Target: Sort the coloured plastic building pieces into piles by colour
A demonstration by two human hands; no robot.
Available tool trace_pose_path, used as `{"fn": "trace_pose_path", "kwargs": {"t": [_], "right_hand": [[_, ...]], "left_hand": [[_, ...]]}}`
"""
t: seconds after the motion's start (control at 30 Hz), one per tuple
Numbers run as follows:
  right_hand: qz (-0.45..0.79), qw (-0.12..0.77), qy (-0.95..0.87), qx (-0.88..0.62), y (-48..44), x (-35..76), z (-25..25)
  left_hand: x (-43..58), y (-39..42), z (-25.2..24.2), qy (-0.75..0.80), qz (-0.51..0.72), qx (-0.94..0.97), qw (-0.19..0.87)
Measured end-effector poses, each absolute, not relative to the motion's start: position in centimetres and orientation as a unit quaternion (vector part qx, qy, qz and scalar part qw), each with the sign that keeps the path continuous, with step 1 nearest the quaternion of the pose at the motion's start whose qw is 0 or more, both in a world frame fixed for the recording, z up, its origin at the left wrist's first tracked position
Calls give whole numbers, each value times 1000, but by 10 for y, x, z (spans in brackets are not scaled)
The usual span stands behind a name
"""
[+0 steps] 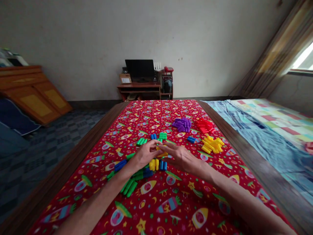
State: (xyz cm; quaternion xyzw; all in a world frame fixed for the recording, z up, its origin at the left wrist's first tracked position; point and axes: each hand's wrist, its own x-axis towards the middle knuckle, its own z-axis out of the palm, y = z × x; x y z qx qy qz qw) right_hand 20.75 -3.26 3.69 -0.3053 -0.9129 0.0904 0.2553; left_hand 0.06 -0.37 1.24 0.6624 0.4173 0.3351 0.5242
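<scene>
My left hand [144, 154] and my right hand [180, 156] meet over the middle of the cloth. Their fingertips close from both sides round a small group of short yellow sticks [161, 150], partly hidden by the fingers. Just below them lie more yellow sticks [154, 164] and a blue group [163, 165]. Green sticks [141, 141], a blue pair [153, 136] and another green group [163, 135] sit beyond my fingers. Under and beside my left forearm are blue sticks [120, 165] and green sticks [129, 188], some covered by the arm.
Farther right are piles of purple sticks [182, 124], red sticks [204, 125] and yellow sticks [212, 144], with a blue pair [191, 139] nearby. A red patterned cloth [168, 209] covers the wooden-edged table. A bed [269, 124] adjoins on the right; a computer desk [139, 85] stands behind.
</scene>
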Motion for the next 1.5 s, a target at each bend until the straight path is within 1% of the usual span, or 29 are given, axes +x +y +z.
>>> {"fn": "trace_pose_path", "kwargs": {"t": [0.07, 0.1, 0.13, 0.2, 0.27, 0.33, 0.4, 0.47, 0.53, 0.63, 0.77, 0.83, 0.9, 1.0, 1.07, 1.17, 1.23, 1.3, 1.37, 1.43, 1.5], "right_hand": [[81, 237, -910, -330, -33, 204, 35], [71, 225, -906, -352, -31, 207, 37], [58, 208, -901, -376, -27, 213, 40], [27, 170, -885, -433, -18, 234, 51], [-6, 128, -860, -494, -9, 262, 64], [-27, 92, -831, -549, -2, 293, 73], [-28, 66, -800, -595, 3, 324, 77], [-11, 42, -775, -631, 7, 350, 74], [17, 22, -763, -646, 13, 370, 67], [58, 16, -771, -634, 20, 388, 56], [46, 16, -764, -643, 19, 393, 61], [23, 34, -768, -639, 13, 384, 72], [1, 71, -783, -618, 5, 364, 83], [-20, 173, -812, -557, -12, 316, 90], [15, 242, -849, -469, -23, 278, 84], [90, 243, -903, -342, -32, 233, 67], [104, 222, -913, -327, -31, 222, 60], [81, 201, -901, -376, -24, 231, 63], [36, 167, -864, -473, -14, 258, 72], [-13, 117, -799, -589, -3, 296, 82], [-50, 62, -737, -671, 5, 336, 85]], "left_hand": [[2, -8, 14, 403, 317, 671, 537], [0, -8, 15, 405, 314, 683, 520], [-3, -7, 17, 416, 316, 705, 480], [-12, -3, 20, 451, 309, 764, 344], [-21, 2, 22, 481, 264, 809, 212], [-28, 6, 21, 509, 197, 824, 152], [-32, 8, 19, 526, 145, 824, 150], [-34, 10, 17, 529, 126, 823, 163], [-38, 14, 13, 526, 129, 823, 172], [-45, 20, 3, 512, 146, 826, 184], [-50, 29, -6, 507, 139, 824, 211], [-48, 30, -2, 519, 149, 817, 202], [-43, 27, 8, 519, 191, 814, 180], [-30, 16, 24, 493, 275, 808, 165], [-19, 4, 31, 471, 300, 810, 180], [-3, -13, 32, 439, 305, 822, 196], [2, -19, 30, 419, 302, 833, 200], [0, -18, 28, 409, 283, 844, 201], [-10, -13, 26, 415, 244, 856, 190], [-22, -6, 23, 430, 207, 863, 166], [-31, -3, 18, 440, 175, 869, 144]]}}
